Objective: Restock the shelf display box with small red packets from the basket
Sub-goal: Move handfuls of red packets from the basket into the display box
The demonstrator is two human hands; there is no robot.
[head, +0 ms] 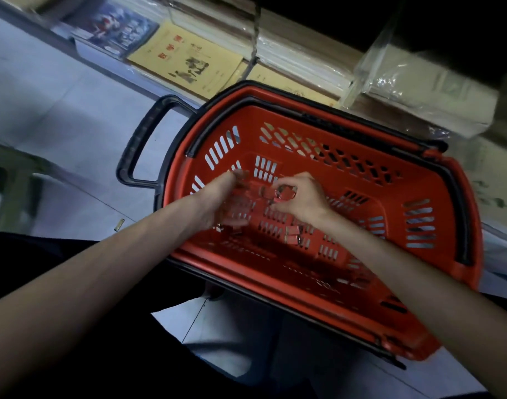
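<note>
Both hands were reached down into the red basket point(318, 125), which was set on the pale floor point(59, 110) just below a row of yellow booklets point(186, 57). Several small red packets point(285, 194) were pinched in the curled fingers of the right hand point(302, 198). The left hand point(217, 200) was blurred just beside them, so its grip could not be told. Two loose packets point(294, 234) were seen lying on the basket's bottom.

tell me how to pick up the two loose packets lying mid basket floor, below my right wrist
Pinch each of the loose packets across its short sides, thumb and forefinger coming straight down from above. They seem to lie flat on the basket floor, and the tall slotted walls block any sideways approach. The right hand, nearest, is pinching other packets.
</note>
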